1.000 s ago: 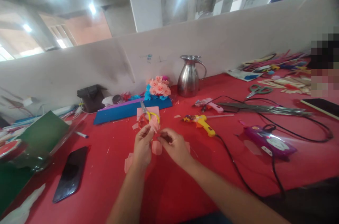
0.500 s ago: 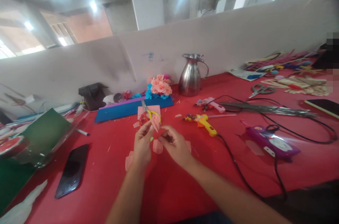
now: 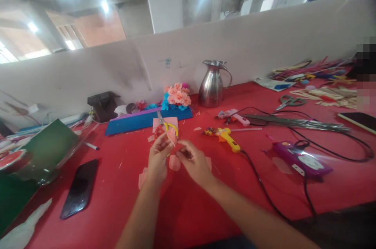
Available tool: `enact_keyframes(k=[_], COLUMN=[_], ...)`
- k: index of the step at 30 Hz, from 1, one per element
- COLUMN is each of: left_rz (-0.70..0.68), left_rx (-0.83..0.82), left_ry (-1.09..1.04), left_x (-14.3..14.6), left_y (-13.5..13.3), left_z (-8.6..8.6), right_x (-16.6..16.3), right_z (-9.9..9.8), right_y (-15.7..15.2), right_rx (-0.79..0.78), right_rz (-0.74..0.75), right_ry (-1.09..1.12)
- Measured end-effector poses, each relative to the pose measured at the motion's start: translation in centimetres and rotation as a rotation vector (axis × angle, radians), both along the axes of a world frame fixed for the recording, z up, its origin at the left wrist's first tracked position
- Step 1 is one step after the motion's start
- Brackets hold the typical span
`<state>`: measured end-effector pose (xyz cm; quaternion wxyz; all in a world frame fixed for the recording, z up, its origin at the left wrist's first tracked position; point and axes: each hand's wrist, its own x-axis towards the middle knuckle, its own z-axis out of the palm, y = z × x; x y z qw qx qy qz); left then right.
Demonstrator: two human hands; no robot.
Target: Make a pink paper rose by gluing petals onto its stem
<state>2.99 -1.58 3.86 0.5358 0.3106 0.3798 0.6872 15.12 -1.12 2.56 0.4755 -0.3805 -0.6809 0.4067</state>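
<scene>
Between the thumb and fingers of my left hand is a small pink crepe-paper flower, rolled into a bud. Just to its right, my right hand has its fingertips pinched together; whatever they hold, if anything, is hidden. Below and between the hands lies a cut pink paper petal on the red table. Scissors with yellow handles rest on a square of pink paper behind my left hand. More pink pieces lie partly behind my left wrist.
A yellow glue gun and a pink glue gun lie to the right with cords, near a purple device. A steel jug and finished paper flowers stand behind. A phone lies left.
The pink flower has turned slightly in my left hand and shows a rounder side. My right hand has barely moved.
</scene>
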Motion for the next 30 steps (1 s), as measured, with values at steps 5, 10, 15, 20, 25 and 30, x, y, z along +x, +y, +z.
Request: enact_keyframes(k=[5,10,15,20,25,30], left_rz=[0.002,0.034,0.015,0.031,0.037,0.042], left_rx=[-0.015,-0.002,-0.037,-0.057,-0.053,-0.060], left_ry=[-0.023,-0.011,0.024,0.014,0.031,0.022], left_x=[0.12,0.35,0.43,0.57,0.76,0.78], left_y=[0.03,-0.04,-0.06,-0.05,-0.27,-0.20], left_z=[-0.02,-0.06,-0.08,0.14,0.40,0.20], right_x=[0.05,0.10,0.22,0.29,0.29,0.34], right_z=[0.12,0.11,-0.05,-0.42,-0.45,-0.49], right_y=[-0.08,-0.10,-0.01,0.09,0.03,0.00], right_rx=[0.011,0.069,0.142,0.185,0.221,0.243], right_rz=[-0.011,-0.054,-0.101,-0.145,-0.159,-0.172], right_ry=[-0.025,-0.087,-0.150,-0.199,-0.237,-0.290])
